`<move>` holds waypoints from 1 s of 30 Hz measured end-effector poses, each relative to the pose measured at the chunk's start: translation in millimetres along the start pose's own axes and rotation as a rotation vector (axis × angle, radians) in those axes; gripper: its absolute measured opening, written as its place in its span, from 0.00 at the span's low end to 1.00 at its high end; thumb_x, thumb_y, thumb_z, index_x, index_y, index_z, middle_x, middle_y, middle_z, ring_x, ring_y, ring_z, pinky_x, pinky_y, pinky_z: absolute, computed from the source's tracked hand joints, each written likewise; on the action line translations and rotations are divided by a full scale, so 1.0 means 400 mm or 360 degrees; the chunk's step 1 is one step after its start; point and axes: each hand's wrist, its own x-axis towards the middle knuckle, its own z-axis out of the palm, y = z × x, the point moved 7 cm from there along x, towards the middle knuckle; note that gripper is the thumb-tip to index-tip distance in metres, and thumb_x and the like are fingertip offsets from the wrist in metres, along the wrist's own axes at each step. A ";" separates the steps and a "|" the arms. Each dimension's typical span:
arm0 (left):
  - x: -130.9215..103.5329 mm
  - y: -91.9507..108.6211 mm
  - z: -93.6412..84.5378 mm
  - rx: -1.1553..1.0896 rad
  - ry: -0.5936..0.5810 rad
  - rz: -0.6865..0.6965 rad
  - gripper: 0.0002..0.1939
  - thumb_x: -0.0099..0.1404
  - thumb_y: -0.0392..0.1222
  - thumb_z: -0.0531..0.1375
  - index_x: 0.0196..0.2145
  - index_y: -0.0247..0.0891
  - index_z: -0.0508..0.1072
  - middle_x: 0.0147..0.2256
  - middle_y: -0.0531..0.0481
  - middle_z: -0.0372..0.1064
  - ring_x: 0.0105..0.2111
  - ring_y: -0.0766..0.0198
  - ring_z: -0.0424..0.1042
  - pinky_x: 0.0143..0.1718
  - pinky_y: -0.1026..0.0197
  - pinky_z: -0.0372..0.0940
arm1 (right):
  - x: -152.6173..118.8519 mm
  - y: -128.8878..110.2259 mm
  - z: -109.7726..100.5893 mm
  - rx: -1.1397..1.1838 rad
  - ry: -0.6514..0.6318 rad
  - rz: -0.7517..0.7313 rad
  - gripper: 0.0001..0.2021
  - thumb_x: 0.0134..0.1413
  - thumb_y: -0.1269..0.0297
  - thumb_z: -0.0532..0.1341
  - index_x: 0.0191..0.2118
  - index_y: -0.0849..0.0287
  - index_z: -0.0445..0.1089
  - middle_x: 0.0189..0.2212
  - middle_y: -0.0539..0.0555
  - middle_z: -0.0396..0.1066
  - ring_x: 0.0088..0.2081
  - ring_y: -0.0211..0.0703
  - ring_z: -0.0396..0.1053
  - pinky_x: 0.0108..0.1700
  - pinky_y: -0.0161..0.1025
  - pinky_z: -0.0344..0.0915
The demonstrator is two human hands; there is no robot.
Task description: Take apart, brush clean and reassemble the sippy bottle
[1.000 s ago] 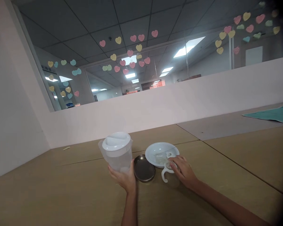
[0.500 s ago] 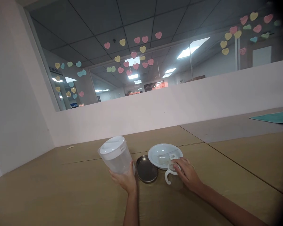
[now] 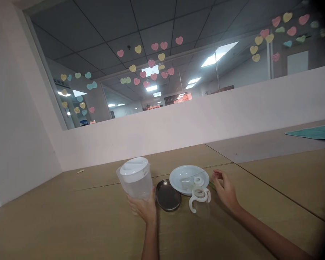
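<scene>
My left hand [image 3: 143, 207] is wrapped round the lower side of a translucent pitcher [image 3: 138, 187] with a white lid [image 3: 134, 169]. The pitcher leans slightly to the left. To its right lies a dark oval metal tray [image 3: 168, 195]. A pale blue-white bowl [image 3: 178, 172] behind the tray holds a small white ring-shaped part [image 3: 198, 181] and something clear. In front of the bowl stands a clear container with a white two-armed top [image 3: 200, 198]. My right hand [image 3: 227, 190] is just right of the bowl, its fingers loosely bent and apart, with nothing visible in them.
A thin greenish item [image 3: 212, 185] shows between the bowl and my right hand, partly hidden. A teal cloth [image 3: 314, 132] lies at the far right. A small pale scrap [image 3: 80, 171] is at the back left, near the white wall [image 3: 151, 126] below the window.
My right hand has let go of the white-topped container and moved right. My left hand has shifted the pitcher slightly right, and it stands more upright.
</scene>
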 end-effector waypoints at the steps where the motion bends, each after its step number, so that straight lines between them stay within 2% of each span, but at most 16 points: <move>1: -0.002 0.001 -0.004 0.0015 0.0018 0.0013 0.58 0.45 0.62 0.65 0.62 0.35 0.38 0.57 0.24 0.49 0.56 0.27 0.51 0.48 0.27 0.51 | 0.010 0.026 -0.006 -0.0018 0.0055 0.0072 0.19 0.53 0.53 0.50 0.45 0.61 0.62 0.37 0.56 0.69 0.38 0.45 0.67 0.40 0.41 0.62; 3: -0.013 0.023 -0.021 0.0029 0.0111 0.0149 0.56 0.48 0.59 0.64 0.63 0.34 0.36 0.59 0.23 0.43 0.57 0.26 0.47 0.50 0.26 0.48 | 0.026 0.083 -0.011 -0.0089 0.0108 0.0215 0.20 0.49 0.55 0.51 0.46 0.62 0.62 0.33 0.55 0.68 0.34 0.44 0.67 0.37 0.40 0.62; 5: -0.036 0.078 -0.036 0.0010 0.0160 0.0465 0.50 0.54 0.54 0.62 0.63 0.33 0.38 0.60 0.25 0.41 0.59 0.31 0.45 0.53 0.29 0.46 | 0.034 0.138 -0.007 -0.0187 0.0084 0.0343 0.21 0.46 0.57 0.51 0.45 0.63 0.62 0.31 0.54 0.68 0.32 0.44 0.67 0.34 0.40 0.61; 6: -0.054 0.118 -0.034 -0.0020 0.0113 0.0686 0.44 0.57 0.50 0.60 0.62 0.31 0.41 0.59 0.27 0.45 0.59 0.35 0.47 0.55 0.33 0.48 | 0.036 0.159 -0.001 -0.0243 0.0039 0.0373 0.21 0.45 0.57 0.50 0.45 0.63 0.62 0.31 0.54 0.68 0.31 0.45 0.67 0.33 0.39 0.60; 7: -0.077 0.163 -0.025 -0.0062 -0.0006 0.0924 0.36 0.60 0.46 0.57 0.61 0.31 0.47 0.58 0.30 0.50 0.58 0.40 0.51 0.56 0.37 0.49 | 0.036 0.175 0.007 -0.0298 -0.0022 0.0388 0.21 0.45 0.57 0.50 0.45 0.62 0.62 0.31 0.53 0.68 0.31 0.45 0.67 0.32 0.39 0.60; 8: -0.105 0.211 -0.006 -0.0117 -0.0207 0.1173 0.29 0.62 0.42 0.54 0.58 0.32 0.53 0.55 0.34 0.57 0.57 0.46 0.55 0.57 0.40 0.51 | 0.036 0.187 0.016 -0.0355 -0.0097 0.0390 0.21 0.45 0.57 0.50 0.45 0.61 0.62 0.31 0.53 0.68 0.31 0.45 0.67 0.31 0.39 0.59; 9: -0.136 0.255 0.020 -0.0175 -0.0463 0.1383 0.22 0.63 0.39 0.52 0.55 0.36 0.60 0.51 0.39 0.62 0.54 0.51 0.59 0.56 0.44 0.53 | 0.035 0.195 0.026 -0.0407 -0.0177 0.0375 0.20 0.46 0.57 0.50 0.44 0.61 0.63 0.31 0.53 0.69 0.31 0.45 0.68 0.31 0.39 0.59; 10: -0.168 0.289 0.056 -0.0188 -0.0812 0.1503 0.19 0.63 0.37 0.50 0.52 0.39 0.64 0.50 0.43 0.64 0.53 0.56 0.61 0.56 0.48 0.54 | 0.033 0.200 0.035 -0.0453 -0.0251 0.0355 0.19 0.46 0.57 0.50 0.43 0.60 0.63 0.31 0.53 0.69 0.31 0.45 0.68 0.31 0.38 0.59; 11: -0.192 0.313 0.092 -0.0180 -0.1124 0.1509 0.18 0.63 0.36 0.49 0.50 0.41 0.66 0.50 0.45 0.65 0.52 0.59 0.61 0.55 0.52 0.55 | 0.031 0.201 0.043 -0.0489 -0.0312 0.0329 0.18 0.46 0.57 0.50 0.42 0.60 0.63 0.31 0.52 0.69 0.31 0.45 0.68 0.31 0.38 0.59; 13: -0.232 0.327 0.170 -0.0051 -0.1696 0.1311 0.18 0.63 0.37 0.49 0.49 0.41 0.68 0.49 0.47 0.66 0.51 0.60 0.62 0.55 0.55 0.55 | 0.027 0.198 0.052 -0.0531 -0.0379 0.0258 0.16 0.45 0.58 0.51 0.41 0.58 0.64 0.30 0.52 0.70 0.31 0.44 0.69 0.30 0.38 0.59; 15: -0.251 0.336 0.219 0.0041 -0.1871 0.1236 0.15 0.60 0.38 0.51 0.42 0.39 0.73 0.44 0.45 0.71 0.45 0.59 0.67 0.49 0.58 0.60 | 0.025 0.188 0.057 -0.0557 -0.0405 0.0173 0.13 0.45 0.59 0.52 0.37 0.58 0.65 0.29 0.52 0.70 0.30 0.44 0.68 0.28 0.37 0.58; 19: -0.258 0.312 0.284 0.0196 -0.1991 0.1077 0.10 0.55 0.38 0.54 0.27 0.35 0.75 0.31 0.43 0.73 0.33 0.58 0.70 0.37 0.60 0.61 | 0.019 0.161 0.069 -0.0659 -0.0491 -0.0037 0.04 0.43 0.65 0.52 0.26 0.56 0.62 0.23 0.51 0.69 0.25 0.41 0.65 0.25 0.34 0.53; 22: -0.254 0.294 0.299 0.0224 -0.2038 0.0977 0.08 0.52 0.39 0.56 0.24 0.35 0.74 0.27 0.46 0.72 0.29 0.61 0.68 0.32 0.62 0.59 | 0.011 0.142 0.077 -0.0646 -0.0528 -0.0181 0.03 0.42 0.68 0.50 0.24 0.56 0.60 0.21 0.50 0.68 0.23 0.40 0.64 0.24 0.34 0.52; 24: -0.251 0.292 0.297 0.0197 -0.2062 0.0931 0.06 0.49 0.39 0.58 0.22 0.36 0.73 0.25 0.49 0.70 0.26 0.64 0.66 0.29 0.64 0.57 | 0.013 0.137 0.075 -0.0565 -0.0483 -0.0207 0.05 0.43 0.68 0.50 0.26 0.56 0.61 0.22 0.50 0.68 0.23 0.41 0.64 0.25 0.35 0.53; 27: -0.244 0.296 0.290 0.0111 -0.2053 0.0870 0.03 0.47 0.37 0.59 0.19 0.36 0.69 0.21 0.53 0.66 0.23 0.67 0.62 0.26 0.66 0.54 | 0.030 0.149 0.053 -0.0407 -0.0300 -0.0078 0.07 0.42 0.65 0.51 0.27 0.55 0.65 0.20 0.49 0.68 0.22 0.42 0.65 0.24 0.36 0.55; 30: -0.232 0.305 0.277 -0.0040 -0.1934 0.0807 0.02 0.45 0.33 0.58 0.18 0.36 0.67 0.23 0.54 0.64 0.26 0.67 0.62 0.29 0.66 0.54 | 0.053 0.184 0.020 -0.0122 -0.0074 0.0228 0.08 0.39 0.62 0.53 0.27 0.56 0.67 0.19 0.50 0.68 0.23 0.44 0.67 0.25 0.39 0.58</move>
